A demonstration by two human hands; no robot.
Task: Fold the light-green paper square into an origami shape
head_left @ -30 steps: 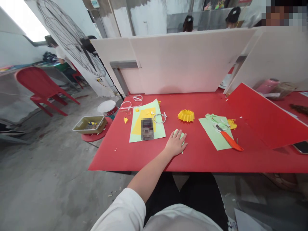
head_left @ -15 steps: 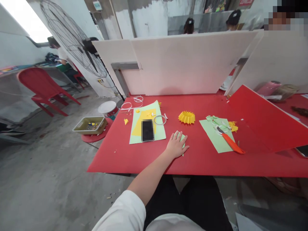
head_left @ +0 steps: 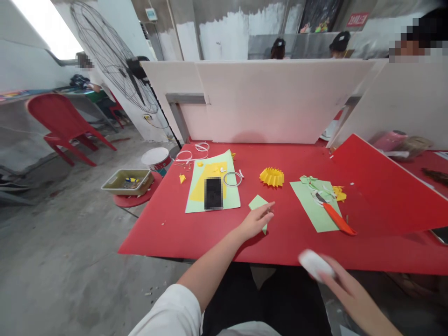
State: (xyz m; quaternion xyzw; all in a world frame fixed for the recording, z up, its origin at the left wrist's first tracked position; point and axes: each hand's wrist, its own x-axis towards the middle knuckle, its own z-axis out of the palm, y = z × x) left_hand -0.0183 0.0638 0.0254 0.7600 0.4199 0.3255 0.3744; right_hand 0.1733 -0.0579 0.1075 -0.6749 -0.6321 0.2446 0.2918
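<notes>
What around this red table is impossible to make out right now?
- White thing in the right hand, head view: blurred.
- Green paper piece, head view: its middle is hidden by the left hand.
- Dark rectangle on the yellow paper, head view: pixelated.
- Dark flat thing, head view: cut off by the right edge.
- Small things in the bin, head view: too small.
</notes>
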